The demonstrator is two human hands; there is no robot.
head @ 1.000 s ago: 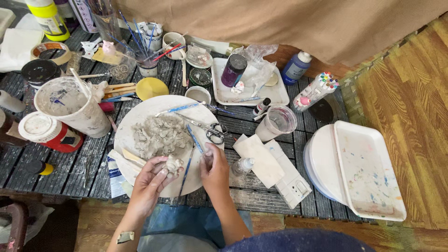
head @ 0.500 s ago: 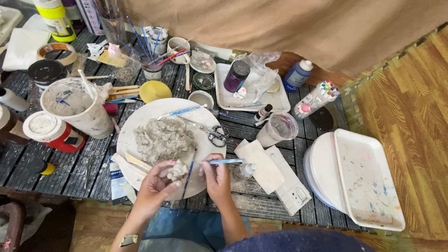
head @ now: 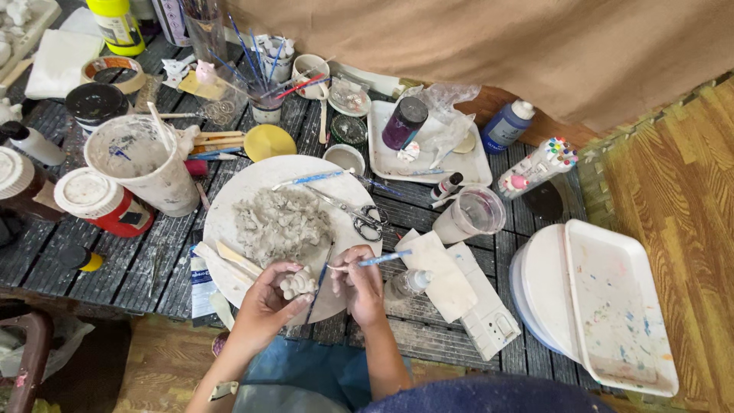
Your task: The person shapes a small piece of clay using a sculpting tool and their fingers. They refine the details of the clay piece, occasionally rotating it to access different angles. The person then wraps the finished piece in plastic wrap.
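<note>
Clay piece: small grey lump [head: 297, 284], over the near edge of the round white board [head: 229, 199].
Left hand: [head: 266, 302] fingers curled around the lump.
Right hand: [head: 359, 283] fingers pinching a blue-handled tool [head: 372, 261], tip just beside the lump.
Board: grey clay heap [head: 279, 223] at centre, scissors [head: 359, 216] by its right edge.
Right end of tabletop: 1 white tray [head: 619, 306].

Left hand [head: 264, 302] cupping small clay figure [head: 297, 283], right hand [head: 359, 281] gripping blue-handled tool [head: 372, 261], near edge of round white board [head: 229, 199], grey clay mound [head: 279, 223] centred.
</note>
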